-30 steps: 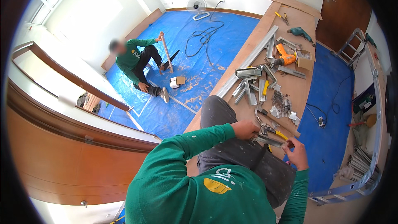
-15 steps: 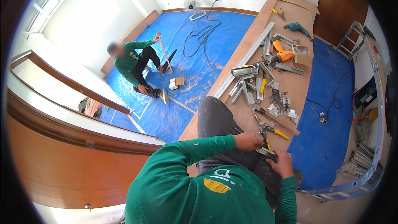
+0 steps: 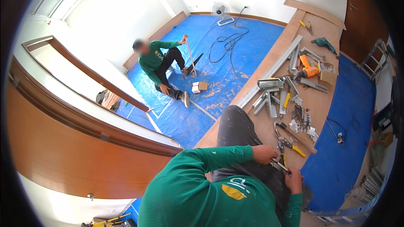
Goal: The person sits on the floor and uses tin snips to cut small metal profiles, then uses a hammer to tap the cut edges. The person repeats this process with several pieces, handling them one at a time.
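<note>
A short grey metal piece (image 3: 279,165) is held over my lap between both hands. My left hand (image 3: 264,154) is closed on its upper-left end, and my right hand (image 3: 294,181) grips its lower-right end; the fingers partly cover it. Just beyond my hands, yellow-handled snips (image 3: 293,146) lie on the wooden board (image 3: 248,122) beside me. A tool with a long wooden handle (image 3: 302,140) rests past them. Further along are a cluster of small metal brackets (image 3: 301,117), cut metal channel pieces (image 3: 270,83) and an orange power tool (image 3: 309,71).
A co-worker (image 3: 158,64) in green sits on the blue sheet (image 3: 202,33) at left, holding a long thin strip. A small box (image 3: 199,86), black cable (image 3: 229,44) and fan (image 3: 220,10) are there. A green drill (image 3: 325,46) lies on the board; a ladder (image 3: 376,56) stands right.
The view has swung, so the scene sits further right in the picture. Both hands still hold the metal piece over my lap, at a slightly different angle.
</note>
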A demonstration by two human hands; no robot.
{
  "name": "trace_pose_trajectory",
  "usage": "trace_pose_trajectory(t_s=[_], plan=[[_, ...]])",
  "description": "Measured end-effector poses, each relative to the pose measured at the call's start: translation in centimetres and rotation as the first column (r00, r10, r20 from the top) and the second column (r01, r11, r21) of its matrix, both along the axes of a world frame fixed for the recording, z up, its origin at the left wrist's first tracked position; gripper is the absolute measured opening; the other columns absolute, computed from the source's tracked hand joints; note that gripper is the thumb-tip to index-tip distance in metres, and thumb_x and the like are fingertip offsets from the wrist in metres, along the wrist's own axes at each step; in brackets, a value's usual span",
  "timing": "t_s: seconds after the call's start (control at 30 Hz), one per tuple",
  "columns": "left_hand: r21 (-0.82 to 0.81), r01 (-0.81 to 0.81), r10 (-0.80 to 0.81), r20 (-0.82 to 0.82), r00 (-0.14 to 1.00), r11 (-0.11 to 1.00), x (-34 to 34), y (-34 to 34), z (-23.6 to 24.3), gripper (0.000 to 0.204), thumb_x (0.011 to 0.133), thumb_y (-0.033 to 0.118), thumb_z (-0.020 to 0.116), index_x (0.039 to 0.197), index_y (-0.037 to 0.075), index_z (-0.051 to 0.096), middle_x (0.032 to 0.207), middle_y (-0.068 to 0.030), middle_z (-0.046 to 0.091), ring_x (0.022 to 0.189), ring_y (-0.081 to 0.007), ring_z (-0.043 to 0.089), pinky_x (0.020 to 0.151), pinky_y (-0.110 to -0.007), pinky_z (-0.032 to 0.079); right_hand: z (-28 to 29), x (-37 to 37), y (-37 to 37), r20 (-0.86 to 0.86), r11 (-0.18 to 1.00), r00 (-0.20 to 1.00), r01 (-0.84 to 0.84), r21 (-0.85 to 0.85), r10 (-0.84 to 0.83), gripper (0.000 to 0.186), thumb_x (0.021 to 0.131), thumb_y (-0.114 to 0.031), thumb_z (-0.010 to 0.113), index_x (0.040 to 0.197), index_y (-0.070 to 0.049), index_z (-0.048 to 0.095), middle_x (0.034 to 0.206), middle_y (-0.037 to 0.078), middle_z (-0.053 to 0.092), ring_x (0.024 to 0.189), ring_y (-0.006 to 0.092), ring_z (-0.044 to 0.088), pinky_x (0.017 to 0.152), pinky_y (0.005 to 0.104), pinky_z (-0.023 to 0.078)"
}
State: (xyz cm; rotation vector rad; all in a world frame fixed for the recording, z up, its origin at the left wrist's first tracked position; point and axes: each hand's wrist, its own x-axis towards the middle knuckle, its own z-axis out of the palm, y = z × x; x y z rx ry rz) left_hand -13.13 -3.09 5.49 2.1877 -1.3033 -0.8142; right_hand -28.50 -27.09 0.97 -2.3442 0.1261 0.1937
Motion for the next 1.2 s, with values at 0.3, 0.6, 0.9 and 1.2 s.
trace_pose_trajectory(t_s=[0.3, 0.6, 0.9, 1.2], plan=[[-0.035, -0.052, 0.054, 0.05, 0.997, 0.998, -0.1, 0.5, -0.9, 0.021, 0.084, 0.017, 0.072, 0.101, 0.005, 0.071, 0.088, -0.0244, 0.071, 0.089, -0.0463, 0.07, 0.08, -0.055, 0.057, -0.5, -0.4, 0.9, 0.029, 0.999, 0.998, 0.054, 0.009, -0.054, 0.024, 0.089, -0.016, 0.076, 0.088, 0.003, 0.062, 0.09, 0.025, 0.064, 0.089, 0.0484, 0.062, 0.076, 0.0529, 0.047], [-0.045, -0.095, 0.096, 0.022, 0.995, 0.994, -0.2, 0.6, -0.9, 0.022, 0.086, 0.02, 0.073, 0.103, 0.007, 0.072, 0.092, -0.0224, 0.073, 0.091, -0.0448, 0.071, 0.081, -0.054, 0.057, -0.6, -0.5, 1.2, 0.045, 0.995, 0.994, 0.096, -0.015, -0.095, 0.026, 0.088, -0.017, 0.077, 0.088, 0.004, 0.062, 0.088, 0.024, 0.063, 0.088, 0.0481, 0.061, 0.076, 0.0522, 0.046], [-0.001, -0.083, 0.083, 0.081, 0.993, 0.997, -1.0, 0.6, -1.4, 0.025, 0.088, 0.028, 0.074, 0.101, 0.007, 0.074, 0.089, -0.0215, 0.073, 0.088, -0.0444, 0.071, 0.08, -0.054, 0.057, -0.8, -0.4, 1.8, 0.072, 0.996, 0.994, 0.081, -0.036, -0.078, 0.028, 0.087, -0.019, 0.079, 0.085, 0.004, 0.063, 0.088, 0.026, 0.064, 0.087, 0.0497, 0.062, 0.075, 0.0536, 0.047], [0.145, -0.156, 0.14, 0.115, 0.983, 0.977, 1.2, -0.3, 1.9, 0.031, 0.085, 0.029, 0.069, 0.109, 0.011, 0.078, 0.092, -0.0211, 0.075, 0.089, -0.0422, 0.073, 0.082, -0.052, 0.06, 0.9, 0.9, 1.8, 0.065, 0.985, 0.989, 0.139, -0.106, -0.132, 0.031, 0.093, -0.034, 0.074, 0.095, -0.004, 0.074, 0.087, 0.022, 0.07, 0.083, 0.0451, 0.066, 0.072, 0.0535, 0.05]])
